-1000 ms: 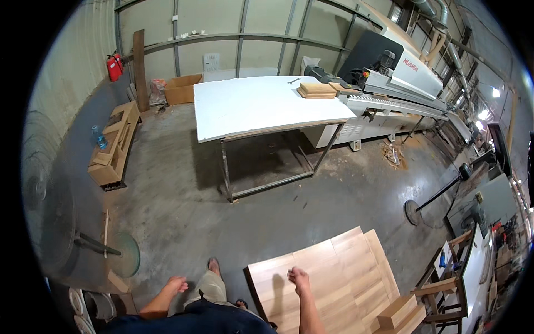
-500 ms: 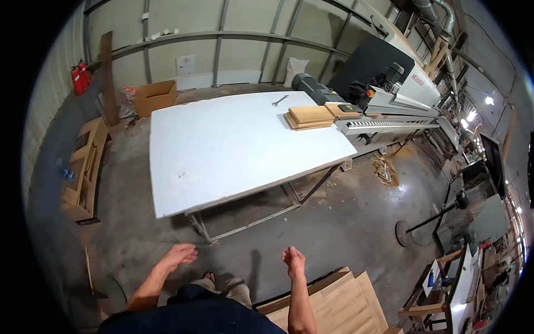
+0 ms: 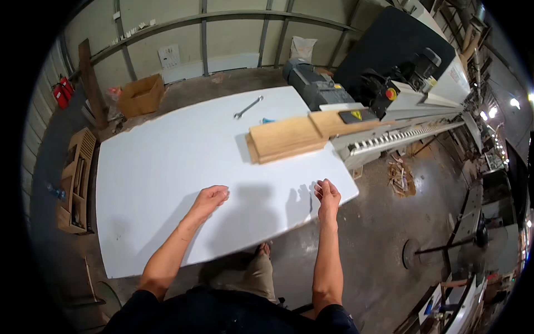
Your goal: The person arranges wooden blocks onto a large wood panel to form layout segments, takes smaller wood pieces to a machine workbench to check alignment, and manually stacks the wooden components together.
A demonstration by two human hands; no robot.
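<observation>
Over the near part of a white-topped table point(image 3: 161, 167), my left hand point(image 3: 211, 198) hovers with loosely curled fingers and holds nothing. My right hand point(image 3: 327, 193), also bare, is raised near the table's right front edge, its fingers half bent and a little apart. Beyond both hands, a small stack of wooden boards point(image 3: 286, 138) lies at the table's right side, against the machine point(image 3: 361, 119). A metal wrench point(image 3: 248, 107) rests on the tabletop farther back. Just behind the boards a small blue item point(image 3: 268, 121) peeks out, mostly hidden.
A grey motor point(image 3: 314, 83) sits at the machine's near end, behind the table. Left of the table stands a low wooden cabinet point(image 3: 78, 178), with a cardboard box point(image 3: 142, 96) farther back. A fan's round base point(image 3: 411, 254) and wood scraps point(image 3: 400, 177) are on the floor at right.
I have stepped forward to the table; the boards and wrench appear closer. Both hands have gone from above the floor to above the tabletop. The pile of wooden panels at lower right has left view.
</observation>
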